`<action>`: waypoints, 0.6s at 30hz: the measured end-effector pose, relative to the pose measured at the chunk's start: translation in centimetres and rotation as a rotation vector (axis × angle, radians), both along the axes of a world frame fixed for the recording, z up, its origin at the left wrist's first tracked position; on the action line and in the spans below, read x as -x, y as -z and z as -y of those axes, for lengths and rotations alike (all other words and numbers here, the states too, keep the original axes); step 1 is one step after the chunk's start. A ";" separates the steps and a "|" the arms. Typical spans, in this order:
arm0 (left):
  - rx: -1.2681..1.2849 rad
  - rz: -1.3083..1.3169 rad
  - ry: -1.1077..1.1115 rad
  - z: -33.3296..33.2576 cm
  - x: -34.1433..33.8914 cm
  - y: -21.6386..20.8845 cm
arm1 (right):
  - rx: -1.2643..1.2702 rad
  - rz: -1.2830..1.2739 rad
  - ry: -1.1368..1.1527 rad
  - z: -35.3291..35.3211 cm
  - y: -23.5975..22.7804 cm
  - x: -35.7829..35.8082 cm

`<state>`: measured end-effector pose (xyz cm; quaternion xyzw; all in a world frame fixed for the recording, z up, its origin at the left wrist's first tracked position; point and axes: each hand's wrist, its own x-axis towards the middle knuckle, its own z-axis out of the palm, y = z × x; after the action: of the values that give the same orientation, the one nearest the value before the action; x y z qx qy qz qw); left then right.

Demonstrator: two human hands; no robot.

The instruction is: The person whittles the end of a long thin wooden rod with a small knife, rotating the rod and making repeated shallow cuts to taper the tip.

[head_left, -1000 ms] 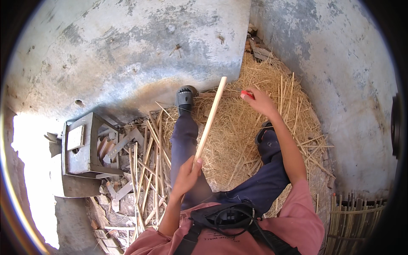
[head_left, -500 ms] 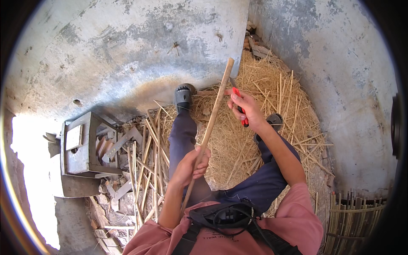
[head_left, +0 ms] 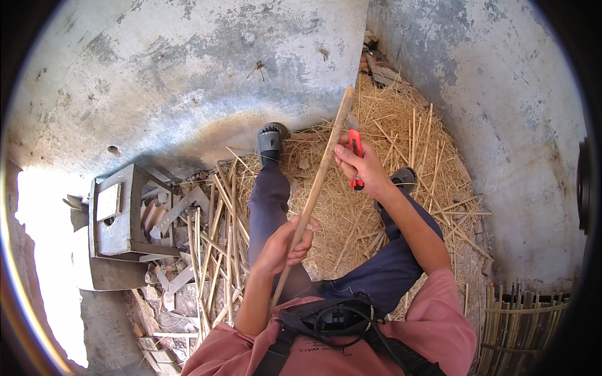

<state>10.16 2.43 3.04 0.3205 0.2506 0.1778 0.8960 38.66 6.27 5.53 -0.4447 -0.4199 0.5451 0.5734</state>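
My left hand (head_left: 285,243) grips a long pale wooden stick (head_left: 321,169) near its lower end; the stick slants up and to the right over my legs. My right hand (head_left: 362,166) holds a red utility knife (head_left: 355,155) with its blade against the upper part of the stick. I am seated with both legs stretched out over a heap of straw-like shavings (head_left: 401,144). My left foot in a dark sandal (head_left: 270,139) points at the concrete wall.
A small grey wooden stool (head_left: 119,213) stands at the left beside scrap wood pieces. Several split bamboo strips (head_left: 219,232) lie next to my left leg. A bundle of bamboo sticks (head_left: 520,326) leans at the lower right. Concrete walls (head_left: 188,75) close in ahead and right.
My right hand has drawn the knife back toward me along the stick. My left hand has pulled the stick lower and steeper, so its top end sits farther right.
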 end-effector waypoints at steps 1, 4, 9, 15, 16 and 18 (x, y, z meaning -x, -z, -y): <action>0.001 0.016 -0.014 0.1 0.0 0.0 | 0.005 0.002 0.004 0.0 -0.1 0.0; -0.069 -0.038 -0.073 0.2 -0.1 -0.5 | 0.012 0.036 0.031 0.2 -0.7 0.3; -0.254 -0.154 -0.233 0.3 0.1 -1.0 | -0.088 0.252 0.009 0.2 -1.0 0.3; -0.556 -0.285 -0.353 -0.2 0.0 -2.5 | -0.330 0.608 -0.119 1.7 -0.5 1.9; -0.577 -0.282 -0.366 -0.3 0.0 -2.4 | -0.382 0.650 -0.111 1.9 -0.2 2.4; -0.591 -0.274 -0.377 -0.4 0.0 -2.5 | -0.489 0.732 -0.097 2.3 0.2 4.0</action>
<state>10.19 2.81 5.55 0.5343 0.3604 0.3599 0.6746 34.71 3.93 5.32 -0.4393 -0.7323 0.2626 0.4492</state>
